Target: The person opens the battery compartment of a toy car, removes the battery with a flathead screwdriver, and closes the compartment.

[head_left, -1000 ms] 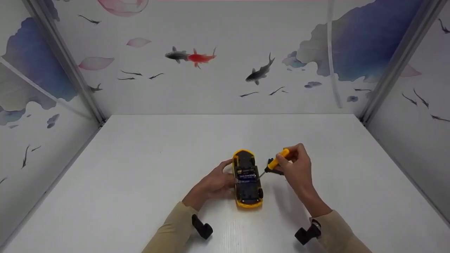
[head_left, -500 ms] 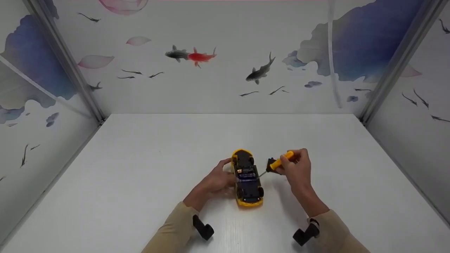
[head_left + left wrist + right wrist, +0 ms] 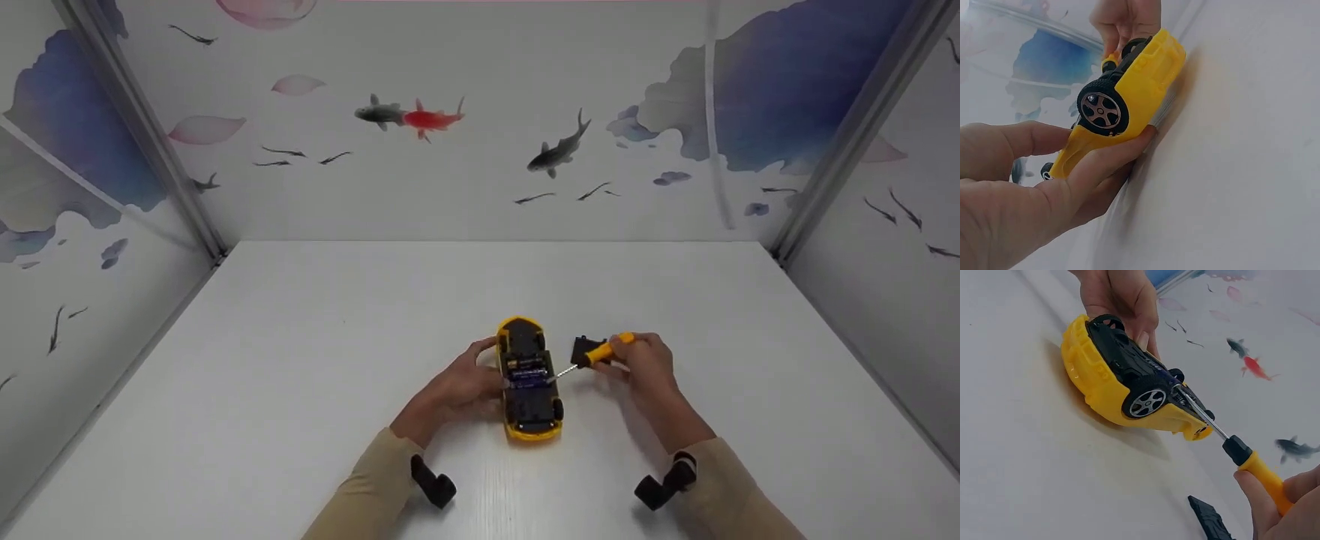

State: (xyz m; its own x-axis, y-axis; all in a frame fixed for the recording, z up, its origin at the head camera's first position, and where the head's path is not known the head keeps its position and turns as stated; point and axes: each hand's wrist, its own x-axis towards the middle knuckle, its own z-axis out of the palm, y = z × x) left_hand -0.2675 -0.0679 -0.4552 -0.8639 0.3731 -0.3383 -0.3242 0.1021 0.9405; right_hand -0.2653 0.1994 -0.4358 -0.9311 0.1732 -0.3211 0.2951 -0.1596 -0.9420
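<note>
A yellow toy car (image 3: 534, 412) is held upside down over the white table, its black underside facing up. My left hand (image 3: 465, 386) grips it along its left side; in the left wrist view the thumb and fingers (image 3: 1112, 160) close round the yellow body. Dark blue batteries (image 3: 529, 375) show in the open compartment in the car's middle. In my right hand (image 3: 649, 367) is a screwdriver (image 3: 609, 349) with a yellow handle. Its metal shaft (image 3: 1204, 413) slants down to the edge of the battery compartment, the tip right at the batteries.
A black battery cover (image 3: 586, 348) lies on the table just right of the car, partly behind the screwdriver. White walls (image 3: 480, 202) with painted fish enclose the table (image 3: 337, 300) at the back and sides.
My right hand has moved slightly right and lower, so the screwdriver leans flatter, its tip staying at the compartment. More of the black cover shows. The left hand and car stay nearly in place.
</note>
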